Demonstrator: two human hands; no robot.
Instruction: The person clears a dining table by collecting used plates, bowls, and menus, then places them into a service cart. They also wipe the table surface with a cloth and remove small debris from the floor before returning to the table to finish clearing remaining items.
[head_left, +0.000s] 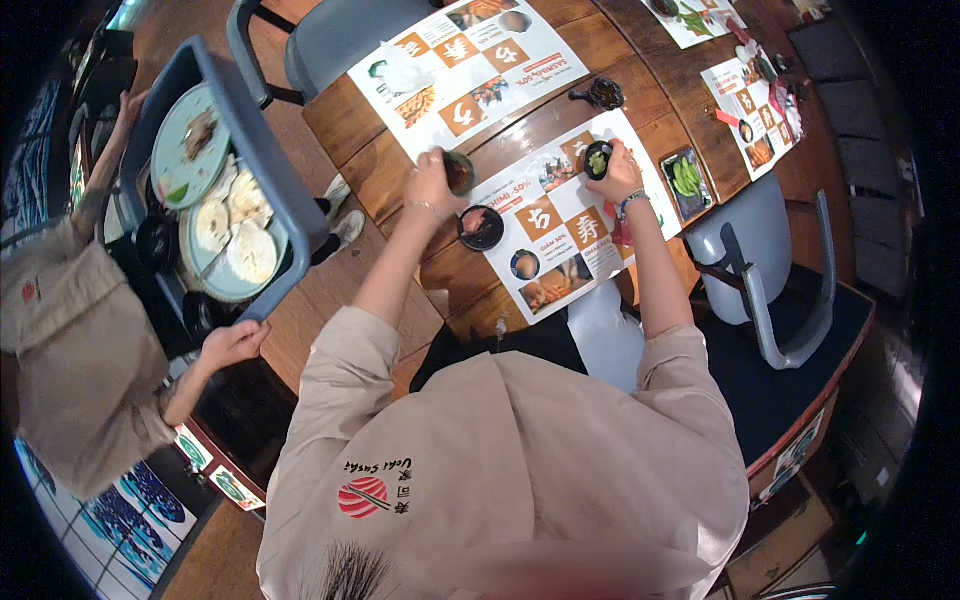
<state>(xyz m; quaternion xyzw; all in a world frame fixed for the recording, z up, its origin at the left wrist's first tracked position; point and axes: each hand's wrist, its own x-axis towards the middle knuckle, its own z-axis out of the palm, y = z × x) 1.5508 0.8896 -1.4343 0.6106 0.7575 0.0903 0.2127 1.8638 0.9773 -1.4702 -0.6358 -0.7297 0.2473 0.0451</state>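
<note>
My left hand (435, 184) is closed around a dark cup (459, 172) with brownish contents, over the wooden table (390, 187). Between the thumb and fingers of my right hand (624, 176) is a small black bowl (598, 160) holding something green and mushy. A round black dish (481, 228) with pink food sits just below my left hand, at the edge of a printed paper placemat (570, 217). Right of my right hand lies a dark rectangular dish (688, 184) of green pods. A small dark sauce dish (606, 94) stands farther up the table.
At left, a co-worker's hand (232, 349) grips a blue-grey bus tub (255, 150) with used plates (187, 146) and shells. Crumpled white tissue (403, 69) rests on the far placemat (480, 67). Grey chairs (739, 262) border the table; red scraps (784, 105) litter another placemat.
</note>
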